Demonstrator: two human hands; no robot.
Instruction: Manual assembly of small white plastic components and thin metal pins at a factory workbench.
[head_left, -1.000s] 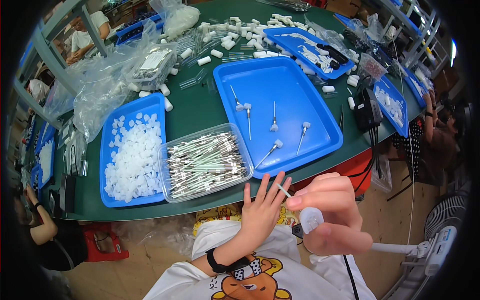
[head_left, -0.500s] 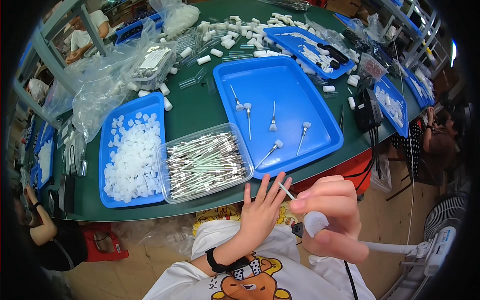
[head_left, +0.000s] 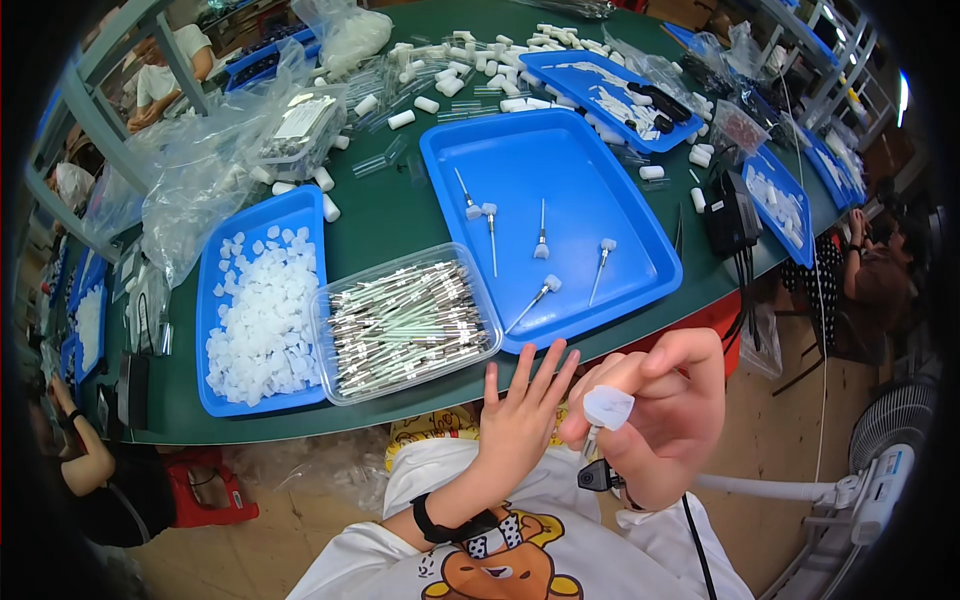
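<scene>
My right hand [head_left: 665, 410] is raised close in front of me, thumb and fingers closed on a thin rod with a white faceted cap [head_left: 608, 407]. The cap faces up, and only a short piece of rod shows below it. My left hand [head_left: 515, 425] is empty, its fingers spread at the table's front edge. Just beyond stands a large blue tray [head_left: 600, 320], where several capped rods [head_left: 541, 245] lie scattered. Left of it, a clear plastic box [head_left: 410, 392] is full of thin rods [head_left: 400, 325]. A smaller blue tray [head_left: 212, 330] holds loose white caps [head_left: 262, 330].
White cylinders [head_left: 400, 119] and clear tubes [head_left: 378, 160] litter the back of the green table [head_left: 370, 215]. Another blue tray [head_left: 560, 62] stands behind. A black box with cables [head_left: 733, 215] sits at the right edge, a fan [head_left: 895, 440] at lower right. Other people sit nearby.
My right hand has turned the capped rod: its rod pointed up and left before, and now the cap is on top with the rod downward. My left hand stays about where it was.
</scene>
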